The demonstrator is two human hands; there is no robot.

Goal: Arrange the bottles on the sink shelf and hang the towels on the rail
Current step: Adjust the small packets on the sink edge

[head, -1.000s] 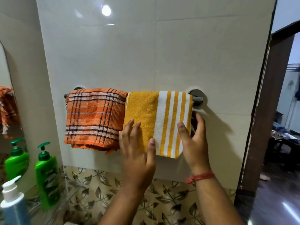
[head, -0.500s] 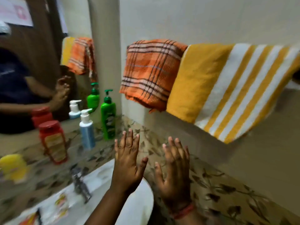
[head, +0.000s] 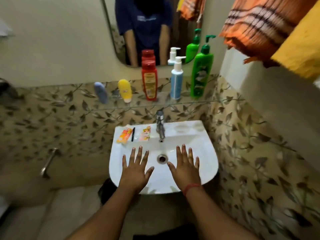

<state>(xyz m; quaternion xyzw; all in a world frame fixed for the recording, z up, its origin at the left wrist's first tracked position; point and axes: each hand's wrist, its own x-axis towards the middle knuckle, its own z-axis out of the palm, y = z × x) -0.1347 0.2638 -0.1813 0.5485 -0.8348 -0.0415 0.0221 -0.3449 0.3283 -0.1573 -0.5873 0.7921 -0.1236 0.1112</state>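
Single head-worn view, wide-angle, looking forward and steeply down over the sink [head: 210, 154] from close above. Faces the mirror wall; shelf [head: 190, 100] at mid-frame, side wall entering at right. Both forearms enter from the bottom edge. No second view.

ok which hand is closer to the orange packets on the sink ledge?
Left. The left hand is spread open over the basin just below the orange packets; the right hand is open too, across the drain on the far side.
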